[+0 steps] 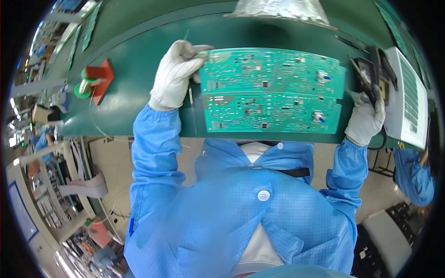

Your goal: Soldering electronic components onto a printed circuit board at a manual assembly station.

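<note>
A green circuit board panel [271, 90] made of two joined boards is dotted with small parts. Two white parts with blue tips stand up near its right side. My left hand [178, 69], in a white glove, pinches the panel's upper left corner. To the right of the panel, my right hand [367, 118], also gloved, is closed around the dark handle of what looks like a soldering iron [373, 94]. Its cord loops down below the hand. The iron's tip is hidden at a dark holder [366, 69].
A spool of solder wire [84, 88] sits on a red stand [105, 81] at the left of the green table [139, 62]. A white vented box [408, 97] stands at the far right. A silvery hood [280, 10] hangs over the back; tweezers [351, 44] lie behind the holder.
</note>
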The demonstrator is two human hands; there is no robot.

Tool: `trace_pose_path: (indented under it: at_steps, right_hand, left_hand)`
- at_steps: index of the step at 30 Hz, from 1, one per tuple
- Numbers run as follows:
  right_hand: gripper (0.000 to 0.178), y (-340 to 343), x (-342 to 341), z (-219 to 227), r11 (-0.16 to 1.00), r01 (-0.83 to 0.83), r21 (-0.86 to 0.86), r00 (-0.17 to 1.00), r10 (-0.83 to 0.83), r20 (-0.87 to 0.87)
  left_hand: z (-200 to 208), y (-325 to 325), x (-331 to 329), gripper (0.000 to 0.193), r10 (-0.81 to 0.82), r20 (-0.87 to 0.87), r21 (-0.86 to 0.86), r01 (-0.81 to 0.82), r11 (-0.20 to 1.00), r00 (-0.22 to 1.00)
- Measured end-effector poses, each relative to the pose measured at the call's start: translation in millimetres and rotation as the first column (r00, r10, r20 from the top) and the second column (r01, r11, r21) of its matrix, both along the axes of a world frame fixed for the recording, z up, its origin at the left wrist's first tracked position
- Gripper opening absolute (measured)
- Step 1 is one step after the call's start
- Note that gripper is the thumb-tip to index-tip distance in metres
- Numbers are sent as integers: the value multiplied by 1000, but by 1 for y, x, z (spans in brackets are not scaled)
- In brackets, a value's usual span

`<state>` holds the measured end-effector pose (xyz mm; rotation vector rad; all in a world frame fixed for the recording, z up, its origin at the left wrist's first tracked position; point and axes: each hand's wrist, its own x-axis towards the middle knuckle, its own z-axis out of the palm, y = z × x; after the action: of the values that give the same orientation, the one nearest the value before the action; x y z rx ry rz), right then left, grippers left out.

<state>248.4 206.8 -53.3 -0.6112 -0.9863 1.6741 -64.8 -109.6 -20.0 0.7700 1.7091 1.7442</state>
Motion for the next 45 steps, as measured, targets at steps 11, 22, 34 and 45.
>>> trace_pose_path:
  at_steps: [11,22,34,45]
  right_hand:
    - [32,50,70,93,824,342,451,637,-557,534]
    - [41,137,55,20,781,-127,611,377,-531,759]
    - [40,-63,10,53,915,-400,45,449,153,880]
    - [56,-40,5,4,819,-345,458,783,-17,622]
  left_hand:
    - [-7,-1,-4,26,28,55,36,-30,999,998]
    - [2,-2,1,22,-5,57,43,2,999,998]
    - [34,-11,25,19,73,-90,78,-66,995,993]
    - [48,-31,78,32,219,-208,261,-161,952,953]
